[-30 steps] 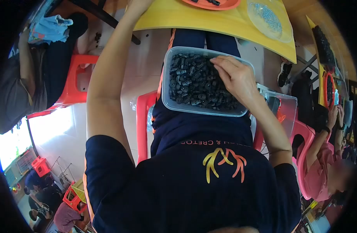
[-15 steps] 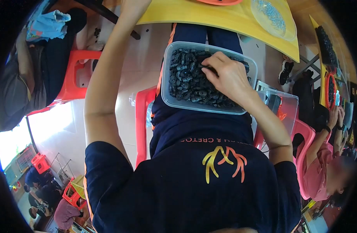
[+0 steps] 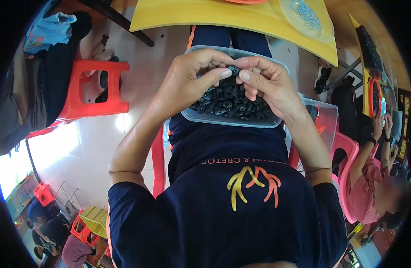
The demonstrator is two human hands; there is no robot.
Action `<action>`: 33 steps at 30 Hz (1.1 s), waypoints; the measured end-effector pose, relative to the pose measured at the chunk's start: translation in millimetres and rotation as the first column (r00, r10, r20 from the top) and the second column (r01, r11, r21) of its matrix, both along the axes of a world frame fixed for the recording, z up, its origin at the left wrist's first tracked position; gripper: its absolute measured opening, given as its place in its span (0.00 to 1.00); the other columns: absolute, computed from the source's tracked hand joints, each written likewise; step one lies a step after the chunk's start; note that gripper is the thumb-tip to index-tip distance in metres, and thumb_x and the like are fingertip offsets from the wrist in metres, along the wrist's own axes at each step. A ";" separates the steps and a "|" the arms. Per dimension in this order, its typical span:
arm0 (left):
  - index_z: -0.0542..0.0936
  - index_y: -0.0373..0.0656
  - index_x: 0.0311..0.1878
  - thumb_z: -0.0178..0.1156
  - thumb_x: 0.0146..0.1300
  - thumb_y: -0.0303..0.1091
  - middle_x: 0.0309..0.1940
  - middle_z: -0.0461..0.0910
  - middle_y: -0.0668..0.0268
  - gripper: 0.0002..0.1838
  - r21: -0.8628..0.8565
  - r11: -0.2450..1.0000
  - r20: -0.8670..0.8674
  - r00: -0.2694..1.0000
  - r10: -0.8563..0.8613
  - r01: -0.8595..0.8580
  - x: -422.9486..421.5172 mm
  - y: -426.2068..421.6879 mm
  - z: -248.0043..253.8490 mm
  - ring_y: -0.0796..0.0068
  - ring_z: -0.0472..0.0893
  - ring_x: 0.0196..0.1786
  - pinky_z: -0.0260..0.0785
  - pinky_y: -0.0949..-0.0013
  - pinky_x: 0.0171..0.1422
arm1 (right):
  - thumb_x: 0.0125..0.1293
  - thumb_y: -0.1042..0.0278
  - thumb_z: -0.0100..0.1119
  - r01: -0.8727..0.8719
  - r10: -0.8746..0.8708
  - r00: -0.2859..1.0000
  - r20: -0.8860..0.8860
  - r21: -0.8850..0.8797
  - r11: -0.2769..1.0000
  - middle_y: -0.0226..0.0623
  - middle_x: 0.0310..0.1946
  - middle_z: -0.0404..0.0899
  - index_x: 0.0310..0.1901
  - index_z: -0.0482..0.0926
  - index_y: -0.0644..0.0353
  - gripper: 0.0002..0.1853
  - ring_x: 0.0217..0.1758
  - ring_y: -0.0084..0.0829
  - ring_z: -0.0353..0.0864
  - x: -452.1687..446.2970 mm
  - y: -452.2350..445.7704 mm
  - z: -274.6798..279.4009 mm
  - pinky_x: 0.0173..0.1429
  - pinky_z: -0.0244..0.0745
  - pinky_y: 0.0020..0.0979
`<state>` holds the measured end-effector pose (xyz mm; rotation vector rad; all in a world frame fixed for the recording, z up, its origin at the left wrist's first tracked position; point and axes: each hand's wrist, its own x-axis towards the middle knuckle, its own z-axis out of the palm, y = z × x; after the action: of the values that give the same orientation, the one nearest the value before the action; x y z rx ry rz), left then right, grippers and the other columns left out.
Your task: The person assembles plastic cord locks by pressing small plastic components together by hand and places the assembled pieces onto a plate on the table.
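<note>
One black part (image 3: 233,70) between left fingers (image 3: 214,77), right fingers (image 3: 256,79)

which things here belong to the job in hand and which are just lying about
In use:
- small dark part, between the fingertips of the left hand and right hand
- clear tub of similar parts, on the lap

Apparently just about:
- blue cloth
- red stool

Can't tell: dish of shiny pieces, untouched

Single head-worn view, facing down, close
</note>
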<state>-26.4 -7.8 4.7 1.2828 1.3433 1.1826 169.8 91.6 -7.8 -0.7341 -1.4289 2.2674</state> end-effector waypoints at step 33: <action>0.83 0.37 0.48 0.64 0.61 0.37 0.40 0.85 0.58 0.16 0.225 0.935 -0.735 0.583 0.347 -0.273 -170.4 120.6 -37.0 0.69 0.83 0.41 0.73 0.67 0.45 | 0.67 0.65 0.59 -0.268 -0.078 0.945 0.317 0.889 0.372 0.42 0.34 0.79 0.38 0.80 0.62 0.09 0.36 0.49 0.81 12.2 3.2 -9.8 0.40 0.76 0.42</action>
<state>-196.7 112.8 -32.2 1.7756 2.2436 0.9319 182.0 94.7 -17.6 -0.5860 -2.5674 0.9720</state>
